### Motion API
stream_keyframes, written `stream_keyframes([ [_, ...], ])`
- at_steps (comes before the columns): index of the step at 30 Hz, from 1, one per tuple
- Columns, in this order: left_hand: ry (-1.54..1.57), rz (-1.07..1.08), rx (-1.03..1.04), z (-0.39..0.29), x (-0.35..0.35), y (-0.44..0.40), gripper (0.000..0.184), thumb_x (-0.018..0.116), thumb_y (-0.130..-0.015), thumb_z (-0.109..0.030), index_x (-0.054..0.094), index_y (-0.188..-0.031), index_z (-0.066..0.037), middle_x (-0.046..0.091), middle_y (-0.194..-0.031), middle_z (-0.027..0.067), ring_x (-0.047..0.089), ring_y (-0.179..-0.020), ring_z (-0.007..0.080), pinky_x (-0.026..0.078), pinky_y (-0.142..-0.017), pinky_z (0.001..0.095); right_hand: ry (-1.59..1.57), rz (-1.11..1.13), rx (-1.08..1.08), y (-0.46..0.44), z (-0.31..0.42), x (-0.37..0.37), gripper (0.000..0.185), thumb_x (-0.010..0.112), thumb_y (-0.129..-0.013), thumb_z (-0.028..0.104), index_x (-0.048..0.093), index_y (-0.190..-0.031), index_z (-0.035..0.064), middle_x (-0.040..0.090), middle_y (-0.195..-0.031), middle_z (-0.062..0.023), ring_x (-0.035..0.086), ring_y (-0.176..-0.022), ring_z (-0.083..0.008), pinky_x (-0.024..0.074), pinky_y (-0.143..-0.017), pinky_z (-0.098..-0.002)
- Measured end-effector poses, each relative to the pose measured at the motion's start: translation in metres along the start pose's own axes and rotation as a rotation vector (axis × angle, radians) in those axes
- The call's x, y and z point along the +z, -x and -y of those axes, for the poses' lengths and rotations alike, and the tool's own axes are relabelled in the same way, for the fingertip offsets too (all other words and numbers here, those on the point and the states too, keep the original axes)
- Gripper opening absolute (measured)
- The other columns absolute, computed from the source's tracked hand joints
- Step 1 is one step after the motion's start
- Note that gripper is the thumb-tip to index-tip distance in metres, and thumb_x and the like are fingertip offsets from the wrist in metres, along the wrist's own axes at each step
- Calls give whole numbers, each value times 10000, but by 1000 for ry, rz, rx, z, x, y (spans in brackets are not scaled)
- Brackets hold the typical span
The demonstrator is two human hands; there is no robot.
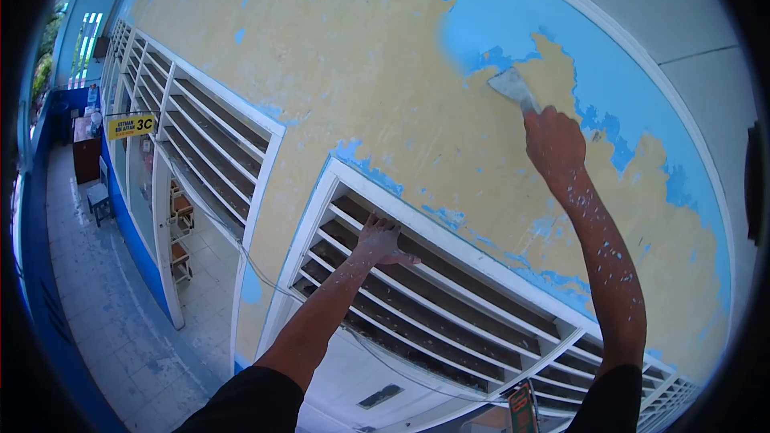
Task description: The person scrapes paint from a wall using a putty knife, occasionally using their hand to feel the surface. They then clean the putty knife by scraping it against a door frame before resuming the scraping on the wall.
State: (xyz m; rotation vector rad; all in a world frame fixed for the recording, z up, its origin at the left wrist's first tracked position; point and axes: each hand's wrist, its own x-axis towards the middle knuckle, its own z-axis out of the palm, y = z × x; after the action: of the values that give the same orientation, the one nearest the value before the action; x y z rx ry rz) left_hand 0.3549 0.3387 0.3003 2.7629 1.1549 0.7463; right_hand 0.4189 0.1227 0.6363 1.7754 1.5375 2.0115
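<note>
High on wall [369, 56], gripping scraper [511, 87] in right hand [555, 144], slanting long axis up-left toward blue paint [469, 40]; lower left, spreading left hand [378, 242] on louvered vent [449, 240], farther from scraper.

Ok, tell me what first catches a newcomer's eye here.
Probably the ragged tan wall patch across the upper middle, bordered by light-blue paint. Right of centre, the right hand holds a grey flat-bladed scraper; the left hand rests on a white slatted vent below.

right hand [553, 143] around a scraper [511, 88] at the peeling wall [353, 72], left hand [380, 241] on louvres [437, 309]
</note>
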Motion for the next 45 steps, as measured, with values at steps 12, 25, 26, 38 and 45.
stream_keyframes([
  [12,20,37,-37,-3,-2,1,1335,539,-665,-972,329,-1596,-38,323,-1658,181,221,-1568,326,47,-1286,501,-24,-43,-8,-17,5,8,191,580,-951,142,764,-935,93,725,-903,-151,744,-877,-317,611,-719,-437],
  [25,33,6,-12,-1,1,1,1292,533,-688,-955,358,-1585,-42,362,-1642,167,266,-1551,330,57,-1280,523,19,-28,-60,-20,17,4,186,585,-932,142,766,-928,97,730,-904,-133,742,-864,-314,608,-725,-446],
  [26,30,16,-19,-3,0,1,1288,532,-689,-955,360,-1585,-46,359,-1644,166,265,-1552,330,55,-1281,523,7,-58,-55,-26,17,6,192,583,-934,150,767,-931,95,730,-901,-135,743,-864,-312,609,-729,-445],
  [38,17,-10,-27,-3,2,2,1286,530,-683,-959,376,-1579,-49,373,-1634,175,275,-1546,335,39,-1281,523,-17,-103,-95,-54,13,12,204,577,-939,171,762,-934,85,732,-929,-153,742,-884,-322,601,-718,-466],
  [45,34,-3,8,1,2,2,1304,536,-674,-955,359,-1584,-37,385,-1624,191,299,-1534,356,67,-1280,524,-29,-141,-99,-113,28,7,208,553,-967,151,750,-985,89,726,-942,-143,738,-907,-330,603,-734,-463],
])
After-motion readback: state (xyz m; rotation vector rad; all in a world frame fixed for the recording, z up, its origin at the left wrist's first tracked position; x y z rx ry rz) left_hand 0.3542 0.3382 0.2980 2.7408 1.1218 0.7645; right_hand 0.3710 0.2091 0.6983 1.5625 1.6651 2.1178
